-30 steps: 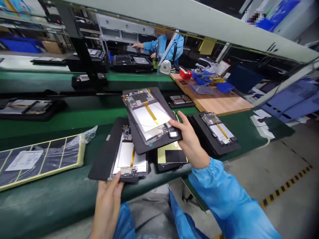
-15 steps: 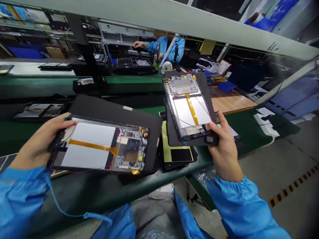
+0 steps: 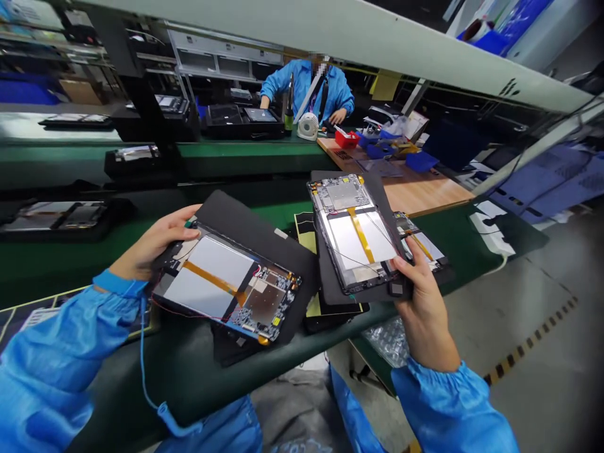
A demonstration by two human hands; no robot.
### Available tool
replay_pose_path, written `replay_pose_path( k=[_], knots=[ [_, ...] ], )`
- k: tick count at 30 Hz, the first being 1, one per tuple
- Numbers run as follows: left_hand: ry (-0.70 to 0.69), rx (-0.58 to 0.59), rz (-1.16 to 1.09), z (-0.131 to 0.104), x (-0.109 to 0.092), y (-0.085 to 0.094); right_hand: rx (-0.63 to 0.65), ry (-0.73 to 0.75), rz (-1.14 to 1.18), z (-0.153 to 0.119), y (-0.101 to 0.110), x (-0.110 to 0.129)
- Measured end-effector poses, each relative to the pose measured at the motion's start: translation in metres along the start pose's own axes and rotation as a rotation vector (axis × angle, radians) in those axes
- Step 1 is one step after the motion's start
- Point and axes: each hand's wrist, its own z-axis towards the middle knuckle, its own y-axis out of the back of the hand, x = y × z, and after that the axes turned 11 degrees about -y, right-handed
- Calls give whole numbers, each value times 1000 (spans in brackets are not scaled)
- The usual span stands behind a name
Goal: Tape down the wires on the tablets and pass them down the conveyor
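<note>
My left hand [image 3: 158, 242] grips the left end of an opened tablet [image 3: 210, 277], with a black sheet [image 3: 250, 223] behind it. Its silver battery, orange ribbon and circuit board face up. A second opened tablet [image 3: 361, 233] on another dark backing is pinched at its lower right corner by my right hand [image 3: 425, 302], thumb on top. The two backings meet or overlap near the middle. Below them a yellow-framed black piece [image 3: 306, 233] lies on a dark stack at the green table's [image 3: 179, 371] edge. Another opened tablet [image 3: 425, 245] rests behind my right hand.
Across the bench a person in blue [image 3: 337, 91] works beside a small white fan [image 3: 308, 126]. A wooden board [image 3: 425, 192] with bins stands at the back right, a white power strip [image 3: 491, 233] at the right. More tablets [image 3: 56, 216] lie at the left.
My left hand has moved right with its tablet, which is now tilted down to the right. The right tablet sits slightly lower. The person opposite has lowered an arm.
</note>
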Motion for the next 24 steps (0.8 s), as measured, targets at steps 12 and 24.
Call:
replay_pose_path(
  k=[12,24],
  knots=[
    [-357,-604,-360,-85,68,-10,-66,72,126,10,12,1],
    [-416,-721,-337,-194,103,-35,-83,21,141,-29,42,-15]
  ],
)
